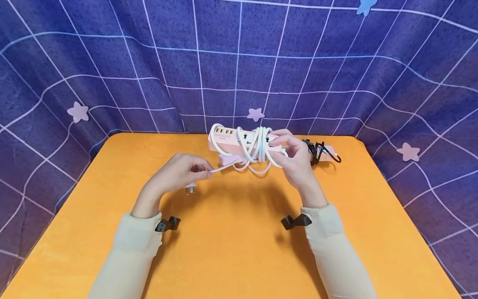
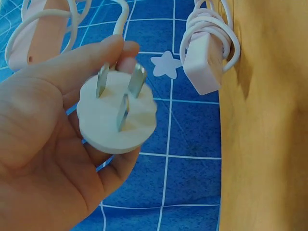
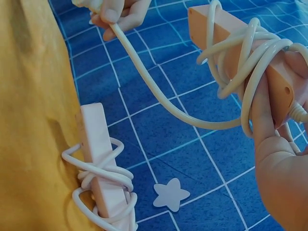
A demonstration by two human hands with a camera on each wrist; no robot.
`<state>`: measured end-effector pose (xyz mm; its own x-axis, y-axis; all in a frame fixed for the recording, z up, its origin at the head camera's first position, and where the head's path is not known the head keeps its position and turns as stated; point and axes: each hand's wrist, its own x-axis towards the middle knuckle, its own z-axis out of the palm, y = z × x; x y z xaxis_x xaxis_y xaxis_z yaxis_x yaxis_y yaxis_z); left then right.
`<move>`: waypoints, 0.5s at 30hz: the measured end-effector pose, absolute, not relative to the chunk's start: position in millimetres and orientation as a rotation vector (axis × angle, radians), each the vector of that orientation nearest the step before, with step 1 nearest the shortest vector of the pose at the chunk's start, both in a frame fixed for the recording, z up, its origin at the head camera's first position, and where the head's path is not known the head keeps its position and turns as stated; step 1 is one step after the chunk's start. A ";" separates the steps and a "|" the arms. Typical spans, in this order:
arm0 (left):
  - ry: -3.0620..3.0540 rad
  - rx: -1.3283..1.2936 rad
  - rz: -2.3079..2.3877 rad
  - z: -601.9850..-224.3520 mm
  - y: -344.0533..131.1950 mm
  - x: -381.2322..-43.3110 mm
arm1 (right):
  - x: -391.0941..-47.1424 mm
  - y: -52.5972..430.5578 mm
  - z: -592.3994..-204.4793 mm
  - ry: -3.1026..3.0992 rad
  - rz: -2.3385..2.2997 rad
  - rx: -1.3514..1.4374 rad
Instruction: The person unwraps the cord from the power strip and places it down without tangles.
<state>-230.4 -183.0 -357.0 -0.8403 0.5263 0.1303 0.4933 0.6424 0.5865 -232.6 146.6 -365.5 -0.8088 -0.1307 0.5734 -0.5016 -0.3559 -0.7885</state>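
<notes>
My right hand point(image 1: 295, 160) holds a pink power strip point(image 1: 225, 143) above the table, gripping it by its right end. A white cord point(image 1: 257, 145) is wound several times around the strip. From it a free length runs to my left hand point(image 1: 181, 172), which pinches the cord just behind the white plug point(image 2: 115, 113). The plug's three metal pins point toward the left wrist camera, apart from any socket. In the right wrist view the cord point(image 3: 161, 98) sags between both hands, and fingers point(image 3: 263, 113) lie against the strip's underside.
Behind and below the held strip lies a pale pink power strip point(image 3: 96, 130) wrapped in its own pink cord. Farther right, another pink strip point(image 1: 326, 154) has a black cord point(image 1: 317, 151) around it. The orange tabletop point(image 1: 231, 241) meets a blue gridded curtain point(image 1: 216, 70) at the back.
</notes>
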 end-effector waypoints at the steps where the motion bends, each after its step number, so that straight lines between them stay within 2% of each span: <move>1: 2.810 0.864 0.978 -356.8 -183.1 -230.9 | -232.6 146.9 -365.5 -1.622 2.260 0.839; 15: 2.862 0.818 1.021 -357.5 -186.6 -233.7 | -230.1 146.7 -364.0 -1.624 2.262 0.879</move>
<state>-233.7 -186.6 -357.5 -0.8648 0.4712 0.1733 0.4745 0.6542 0.5890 -230.1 146.7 -364.0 -0.7967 -0.1604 0.5827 -0.5009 -0.3644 -0.7851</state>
